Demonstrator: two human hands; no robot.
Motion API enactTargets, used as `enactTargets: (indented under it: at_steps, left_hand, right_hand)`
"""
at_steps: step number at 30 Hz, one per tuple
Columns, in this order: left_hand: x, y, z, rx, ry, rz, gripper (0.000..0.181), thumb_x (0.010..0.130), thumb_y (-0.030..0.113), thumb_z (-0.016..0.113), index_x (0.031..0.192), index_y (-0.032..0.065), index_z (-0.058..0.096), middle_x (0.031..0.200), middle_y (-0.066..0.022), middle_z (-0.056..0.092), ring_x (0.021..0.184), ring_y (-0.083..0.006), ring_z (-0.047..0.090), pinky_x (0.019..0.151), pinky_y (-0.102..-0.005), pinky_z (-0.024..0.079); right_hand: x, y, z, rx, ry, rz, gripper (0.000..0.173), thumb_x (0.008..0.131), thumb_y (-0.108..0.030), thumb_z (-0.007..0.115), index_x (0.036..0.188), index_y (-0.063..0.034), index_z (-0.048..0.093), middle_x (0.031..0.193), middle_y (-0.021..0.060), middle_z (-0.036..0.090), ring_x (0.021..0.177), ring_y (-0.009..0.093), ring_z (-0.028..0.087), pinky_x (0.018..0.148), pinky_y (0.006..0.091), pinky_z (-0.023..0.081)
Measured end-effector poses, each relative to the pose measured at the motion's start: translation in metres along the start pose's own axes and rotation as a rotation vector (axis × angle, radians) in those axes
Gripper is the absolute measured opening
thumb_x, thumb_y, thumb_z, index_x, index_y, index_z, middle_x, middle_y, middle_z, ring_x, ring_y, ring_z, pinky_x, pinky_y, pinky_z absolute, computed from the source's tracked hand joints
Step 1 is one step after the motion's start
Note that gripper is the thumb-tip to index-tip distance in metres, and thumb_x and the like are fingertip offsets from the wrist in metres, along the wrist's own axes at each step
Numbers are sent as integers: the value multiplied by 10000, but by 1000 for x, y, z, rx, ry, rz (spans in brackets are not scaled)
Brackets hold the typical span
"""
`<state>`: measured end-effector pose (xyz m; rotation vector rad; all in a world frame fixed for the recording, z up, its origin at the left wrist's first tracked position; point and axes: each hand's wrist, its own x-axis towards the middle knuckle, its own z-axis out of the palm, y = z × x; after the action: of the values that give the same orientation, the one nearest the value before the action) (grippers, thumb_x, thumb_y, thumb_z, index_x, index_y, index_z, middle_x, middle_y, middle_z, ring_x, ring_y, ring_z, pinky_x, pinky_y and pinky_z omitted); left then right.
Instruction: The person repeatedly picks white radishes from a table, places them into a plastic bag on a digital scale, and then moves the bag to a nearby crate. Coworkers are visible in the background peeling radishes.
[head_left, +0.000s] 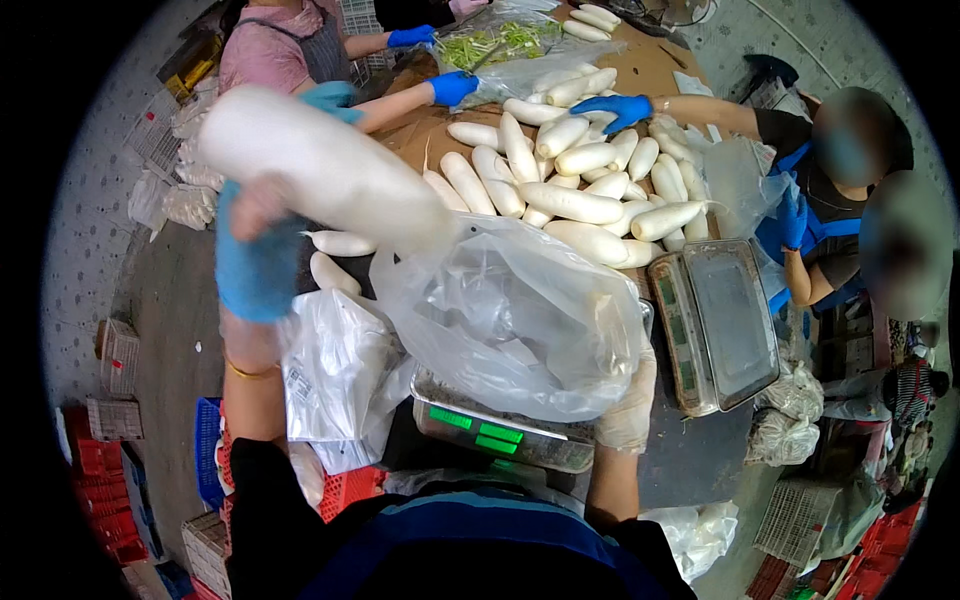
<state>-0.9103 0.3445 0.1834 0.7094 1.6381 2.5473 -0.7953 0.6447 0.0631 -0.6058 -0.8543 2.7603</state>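
My left hand (262, 247), in a blue glove with bare fingertips showing, grips a large white radish (322, 161), raised and tilted, slightly blurred. The lower end of the radish is at the left rim of a clear plastic bag (510, 375). My right hand (626, 405), in a whitish glove, holds the bag's right side; its fingers are partly hidden by the plastic. Under the bag stands a digital scale (517, 442) with a lit green display. A stack of flat plastic bags (337, 375) lies left of the scale. Beyond the bag is a heap of white radishes (570, 202).
A second scale (735, 322) stands at right. Across the table, a co-worker's blue-gloved hand (615, 111) touches the heap; another's gloved hands (454, 88) are by a bag of green stems (502, 45). Red crates (349, 491) and a blue crate (208, 450) stand low at left.
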Motion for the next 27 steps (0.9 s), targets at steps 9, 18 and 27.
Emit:
enactTargets:
  at_steps: [9,18,27]
  left_hand:
    - [-65,-158,85,1316,-767,151,619,750,211,706,1303,19,503,1083,-184,626,980,-349,610,868,-442,483]
    - [-32,-73,-11,479,129,-98,240,916,128,564,1094,17,680,983,-32,673,847,-90,590,751,-228,464]
    - [46,-212,-273,1746,375,-143,649,836,36,544,1448,102,338,1364,-179,483,1241,-369,481,1030,-418,397]
  right_hand:
    - [-30,-1,2,-477,-169,-447,344,948,-180,543,1216,34,555,1099,106,635,929,166,630,777,299,549]
    - [-4,-7,-28,-356,-86,-325,405,927,-105,542,1301,35,475,1226,148,574,1046,214,592,890,348,520]
    - [0,2,-32,-618,-40,-315,614,875,-123,625,1409,-51,331,1366,145,456,1190,251,501,996,391,445]
